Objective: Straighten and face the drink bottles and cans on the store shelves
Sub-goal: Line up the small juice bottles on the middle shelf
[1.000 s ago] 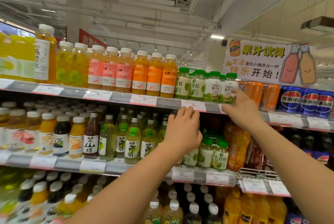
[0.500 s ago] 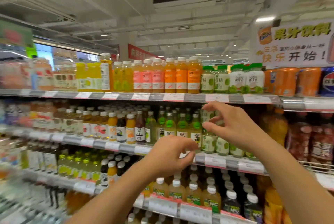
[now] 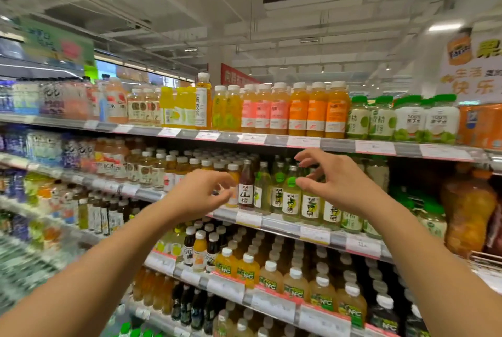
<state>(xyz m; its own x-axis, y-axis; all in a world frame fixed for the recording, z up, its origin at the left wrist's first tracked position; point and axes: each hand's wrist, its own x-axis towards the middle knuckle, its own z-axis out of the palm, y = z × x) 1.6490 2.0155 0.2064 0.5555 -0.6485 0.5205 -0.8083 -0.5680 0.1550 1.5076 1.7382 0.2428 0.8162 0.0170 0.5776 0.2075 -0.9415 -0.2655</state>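
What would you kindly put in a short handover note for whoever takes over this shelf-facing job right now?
Left hand: raised before the second shelf, fingers loosely curled, holding nothing.
Right hand: fingers spread at the necks of the green-capped lime bottles; no clear grip.
Dark red bottle stands upright, label forward, between the hands.
Done: the top-shelf orange bottles look faced.
Left: straighten the lime bottles, then the shelves below.

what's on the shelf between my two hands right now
In the head view, a dark red bottle and pale green bottles stand between the left hand and right hand.
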